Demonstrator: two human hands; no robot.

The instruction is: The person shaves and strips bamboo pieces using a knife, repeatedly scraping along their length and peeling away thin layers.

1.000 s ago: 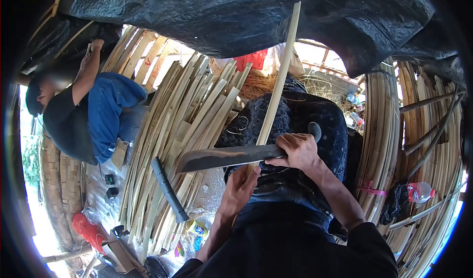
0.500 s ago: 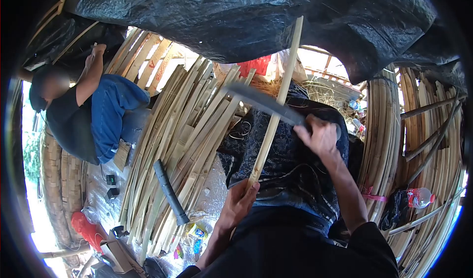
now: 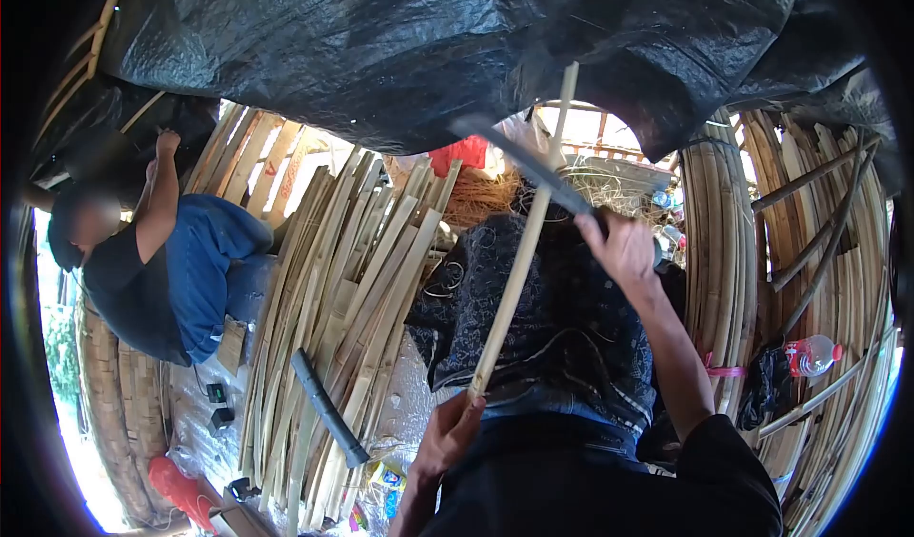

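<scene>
My left hand (image 3: pixel 451 432) is closed round the lower end of a long pale bamboo strip (image 3: pixel 514 289), which slants up and away over my lap. In my right hand (image 3: pixel 624 248), fingers wrapped round its handle, is a large dark blade (image 3: pixel 538 169). The blade points up and to the left and crosses the upper part of the strip; its tip is blurred. Dark patterned cloth (image 3: pixel 562 289) covers my legs beneath both.
Many bamboo strips (image 3: pixel 333 299) lie left of my legs, with a dark tube-like object (image 3: pixel 328 408) on them. A person (image 3: pixel 143 251) sits at the left. More strips (image 3: pixel 719 251) and a plastic bottle (image 3: pixel 812 355) are at the right. Black sheeting (image 3: pixel 400 51) hangs overhead.
The blade now points more steeply upward and crosses the strip nearer its far end. My left hand and the strip's lower end appear lower in view. The camera view has shifted slightly.
</scene>
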